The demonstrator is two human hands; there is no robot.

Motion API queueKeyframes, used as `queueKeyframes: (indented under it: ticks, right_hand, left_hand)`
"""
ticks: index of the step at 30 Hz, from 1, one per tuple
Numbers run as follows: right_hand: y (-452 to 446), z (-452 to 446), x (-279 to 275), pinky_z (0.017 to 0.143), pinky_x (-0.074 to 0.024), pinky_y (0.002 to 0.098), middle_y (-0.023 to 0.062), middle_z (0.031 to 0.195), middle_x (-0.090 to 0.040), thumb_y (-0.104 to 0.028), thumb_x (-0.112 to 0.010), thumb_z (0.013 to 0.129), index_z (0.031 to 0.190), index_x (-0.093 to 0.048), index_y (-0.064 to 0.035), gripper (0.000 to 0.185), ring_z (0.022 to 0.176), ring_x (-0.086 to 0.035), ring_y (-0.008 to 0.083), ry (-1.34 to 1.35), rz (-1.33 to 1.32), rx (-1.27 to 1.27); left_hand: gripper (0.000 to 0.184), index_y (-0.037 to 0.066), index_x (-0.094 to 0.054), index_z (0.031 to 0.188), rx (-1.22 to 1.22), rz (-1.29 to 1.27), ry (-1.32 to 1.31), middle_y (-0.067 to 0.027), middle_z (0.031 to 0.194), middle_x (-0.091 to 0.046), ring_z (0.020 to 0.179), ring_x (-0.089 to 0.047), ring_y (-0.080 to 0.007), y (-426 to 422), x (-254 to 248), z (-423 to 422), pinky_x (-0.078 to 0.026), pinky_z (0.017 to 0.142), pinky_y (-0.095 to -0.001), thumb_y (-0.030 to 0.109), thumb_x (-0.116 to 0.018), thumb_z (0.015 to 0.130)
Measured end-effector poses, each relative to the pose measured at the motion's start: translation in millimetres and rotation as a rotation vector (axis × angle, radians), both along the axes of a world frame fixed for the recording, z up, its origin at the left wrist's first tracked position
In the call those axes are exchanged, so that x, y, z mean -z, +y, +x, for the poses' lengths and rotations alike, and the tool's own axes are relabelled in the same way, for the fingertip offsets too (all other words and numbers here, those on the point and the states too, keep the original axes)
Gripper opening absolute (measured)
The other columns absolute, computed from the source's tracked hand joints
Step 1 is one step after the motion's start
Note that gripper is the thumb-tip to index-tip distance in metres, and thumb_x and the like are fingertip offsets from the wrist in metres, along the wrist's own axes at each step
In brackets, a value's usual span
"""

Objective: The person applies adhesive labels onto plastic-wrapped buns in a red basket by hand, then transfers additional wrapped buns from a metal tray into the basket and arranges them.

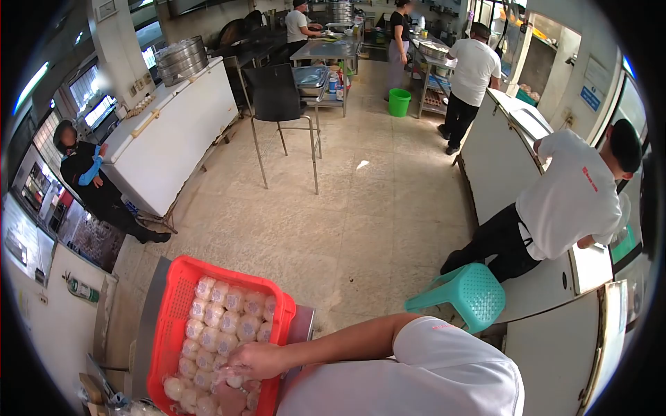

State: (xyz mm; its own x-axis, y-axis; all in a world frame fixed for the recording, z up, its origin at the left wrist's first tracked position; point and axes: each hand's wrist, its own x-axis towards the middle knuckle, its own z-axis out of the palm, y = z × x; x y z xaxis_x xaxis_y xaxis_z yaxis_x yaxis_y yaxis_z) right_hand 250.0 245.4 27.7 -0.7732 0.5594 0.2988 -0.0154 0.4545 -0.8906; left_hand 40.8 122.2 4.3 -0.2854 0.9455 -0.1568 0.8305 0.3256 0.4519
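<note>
Tiled kitchen floor (368,229), co-workers around; red basket (166,305) of pale balls (227,322), lower left.
Left to right: white chest (170,139) against wall side; basket on grey counter (302,323), slotted plastic, long axis roughly front to back, near end cut off; balls inside in rows, whitish, shiny, look wrapped, faint bluish-purple print facing up, round so no clear long axis; right hand (255,361) over basket's near right part, fingers bent down among balls, can't tell if clamped; pinkish shape (232,400) just below, can't tell if left hand; teal stool (479,295), far right.
</note>
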Motion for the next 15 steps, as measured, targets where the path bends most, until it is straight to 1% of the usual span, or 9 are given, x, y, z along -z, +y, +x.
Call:
queueKeyframes:
  ticks: [1, 4, 5, 6, 9, 11, 12, 14, 15]
  right_hand:
    - [2.1, 1.0, -1.8, 0.085, -0.0526, 0.0468, 0.0190, 0.099, -0.067, -0.030, -0.062, 0.103, 0.097, -0.068, 0.0011, 0.032, 0.097, -0.066, 0.0379, -0.052, -0.029, -0.017]
    - [8.7, 3.6, -4.3, 0.085, -0.0528, 0.0467, 0.0194, 0.101, -0.067, -0.032, -0.067, 0.100, 0.102, -0.067, 0.0008, 0.033, 0.099, -0.066, 0.0361, -0.104, -0.092, -0.051]
    - [10.8, 4.6, -5.0, 0.085, -0.0529, 0.0467, 0.0199, 0.101, -0.066, -0.032, -0.069, 0.099, 0.103, -0.066, 0.0007, 0.033, 0.099, -0.066, 0.0358, -0.102, -0.108, -0.057]
    - [10.7, 6.9, -8.2, 0.085, -0.0532, 0.0466, 0.0205, 0.102, -0.066, -0.031, -0.073, 0.095, 0.106, -0.065, 0.0009, 0.034, 0.099, -0.067, 0.0364, -0.038, -0.141, -0.034]
    - [7.7, 8.6, -10.0, 0.087, -0.0540, 0.0463, 0.0220, 0.107, -0.066, -0.027, -0.081, 0.085, 0.114, -0.063, 0.0017, 0.045, 0.102, -0.067, 0.0385, 0.066, -0.200, 0.005]
    - [8.6, -1.2, 4.3, 0.089, -0.0544, 0.0463, 0.0226, 0.114, -0.066, -0.023, -0.084, 0.078, 0.121, -0.060, 0.0025, 0.055, 0.106, -0.066, 0.0406, 0.016, -0.183, -0.010]
    - [8.2, 0.0, 1.0, 0.091, -0.0544, 0.0461, 0.0231, 0.116, -0.065, -0.022, -0.084, 0.077, 0.123, -0.060, 0.0030, 0.058, 0.108, -0.066, 0.0408, -0.019, -0.202, -0.025]
    - [6.9, 7.2, -17.3, 0.094, -0.0544, 0.0456, 0.0241, 0.122, -0.065, -0.020, -0.084, 0.074, 0.127, -0.059, 0.0039, 0.064, 0.113, -0.065, 0.0412, -0.094, -0.240, -0.057]
    - [6.8, 10.2, -23.7, 0.095, -0.0543, 0.0458, 0.0245, 0.123, -0.064, -0.019, -0.084, 0.074, 0.129, -0.058, 0.0037, 0.065, 0.113, -0.065, 0.0410, -0.095, -0.240, -0.048]
  left_hand:
    - [0.065, 0.000, -0.053, 0.134, -0.005, 0.001, 0.064, -0.0170, 0.115, -0.069, 0.105, -0.068, -0.0316, 1.3, 25.3, -17.8, -0.054, 0.090, -0.0400, 0.034, -0.079, 0.085]
    - [0.059, 0.001, -0.052, 0.137, -0.276, -0.091, -0.360, -0.0166, 0.121, -0.066, 0.111, -0.066, -0.0317, 11.2, 38.4, -34.6, -0.054, 0.093, -0.0395, 0.027, -0.076, 0.090]
    - [0.057, 0.001, -0.051, 0.138, -0.257, 0.018, -0.452, -0.0164, 0.123, -0.065, 0.113, -0.065, -0.0310, 8.9, 40.5, -31.3, -0.054, 0.094, -0.0392, 0.025, -0.074, 0.091]
    - [0.055, 0.001, -0.051, 0.138, -0.236, 0.129, -0.542, -0.0161, 0.126, -0.063, 0.115, -0.064, -0.0303, 13.2, 15.4, -4.8, -0.053, 0.095, -0.0388, 0.023, -0.072, 0.093]
    - [0.055, 0.001, -0.050, 0.140, -0.186, 0.256, -1.135, -0.0143, 0.135, -0.059, 0.123, -0.060, -0.0284, 19.8, 24.1, -25.3, -0.051, 0.101, -0.0397, 0.028, -0.069, 0.096]
    - [0.058, 0.002, -0.050, 0.142, -0.319, 0.220, -1.464, -0.0124, 0.139, -0.057, 0.127, -0.058, -0.0275, 25.3, 10.1, -22.3, -0.049, 0.105, -0.0415, 0.033, -0.068, 0.097]
    - [0.060, 0.003, -0.049, 0.143, -0.472, 0.179, -1.535, -0.0112, 0.140, -0.058, 0.128, -0.057, -0.0272, 33.9, -33.0, 9.2, -0.048, 0.107, -0.0428, 0.036, -0.069, 0.097]
    - [0.065, 0.005, -0.049, 0.146, -0.377, 0.096, -1.634, -0.0094, 0.142, -0.058, 0.131, -0.055, -0.0271, 35.9, -55.4, 26.0, -0.046, 0.109, -0.0450, 0.041, -0.069, 0.096]
    - [0.067, 0.006, -0.049, 0.147, -0.126, 0.057, -1.651, -0.0088, 0.143, -0.057, 0.132, -0.054, -0.0273, 34.6, -51.8, 25.3, -0.045, 0.110, -0.0459, 0.044, -0.069, 0.096]
